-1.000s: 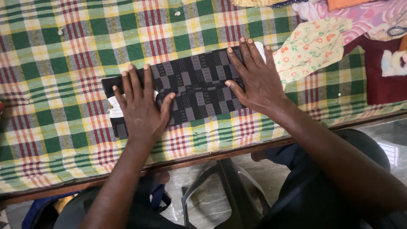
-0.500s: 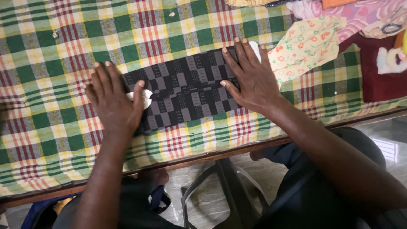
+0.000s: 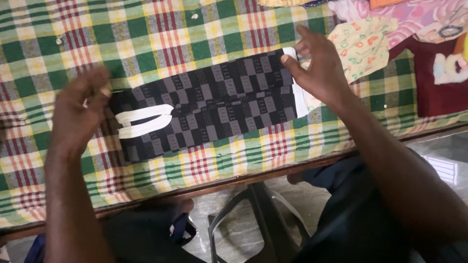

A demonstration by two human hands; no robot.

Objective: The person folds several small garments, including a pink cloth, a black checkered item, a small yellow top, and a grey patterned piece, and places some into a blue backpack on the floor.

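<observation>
Both hands (image 3: 321,68) pinch the black checked garment's (image 3: 219,104) white-edged ends.

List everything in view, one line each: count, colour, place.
folded garment: one, black and grey checked with white bands, middle of the cloth
checked cloth: one, green, yellow and red, covering the table
printed cloth: one, cream with orange and green, right of the garment
clothes pile: several, pink and maroon, top right
stool: one, dark, below the table edge
left hand: at the garment's left end
right hand: pinching the garment's right end
</observation>
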